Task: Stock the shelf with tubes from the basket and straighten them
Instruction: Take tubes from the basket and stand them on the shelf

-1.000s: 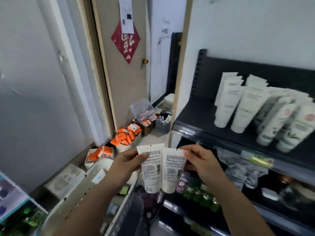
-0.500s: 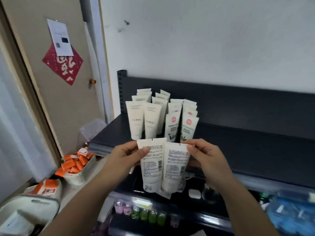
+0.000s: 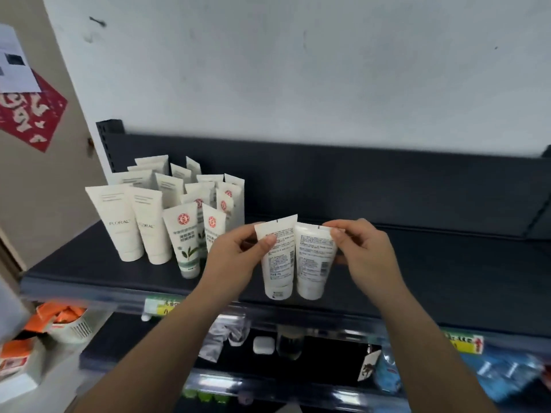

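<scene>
Moved up: left tube (image 3: 275, 263) and right tube (image 3: 313, 263), now right of stocked rows (image 3: 155, 222). We note left hand (image 3: 235, 254) fingers (image 3: 267, 241) pinching one, right hand (image 3: 365, 251) fingers the other, caps down over shelf (image 3: 447, 263) front.

Two white tubes hang caps down, side by side and touching, printed backs facing the camera, over the front of the dark shelf (image 3: 447, 278). The left tube (image 3: 277, 263) is pinched at its crimped end by the left hand (image 3: 232, 257), the right tube (image 3: 314, 263) by the right hand (image 3: 366, 251). The stocked tubes (image 3: 167, 210) stand on their caps in rows at the shelf's left end, plain white ones leftmost, leaf-printed ones beside them.
</scene>
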